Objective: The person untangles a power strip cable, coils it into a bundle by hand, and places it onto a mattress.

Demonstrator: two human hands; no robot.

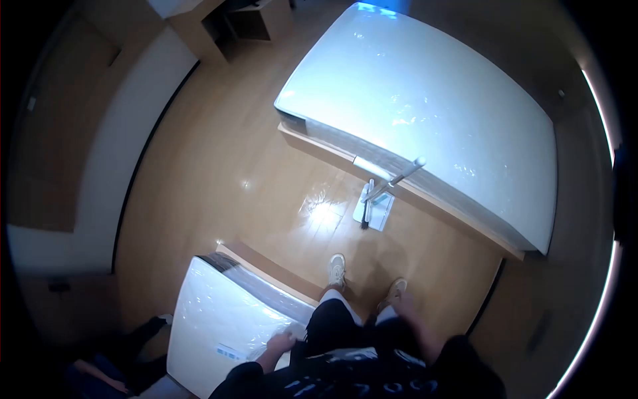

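Observation:
My left hand is at the edge of the nearer plastic-wrapped mattress, close to my thigh. Its fingers look curled, and what may be in them is hidden. My right hand hangs beside my right leg above the floor, smeared so its fingers do not show clearly. Ahead of my shoes, a white dustpan lies on the floor by the farther bed. A long pale handle rises from it toward the bed's side, and a small brush appears to be with it.
Across from me is a larger plastic-wrapped mattress on a wooden bed frame. Another person's dark-clothed legs show at lower left. A wooden desk is at the top left, and a white wall panel stands on the left.

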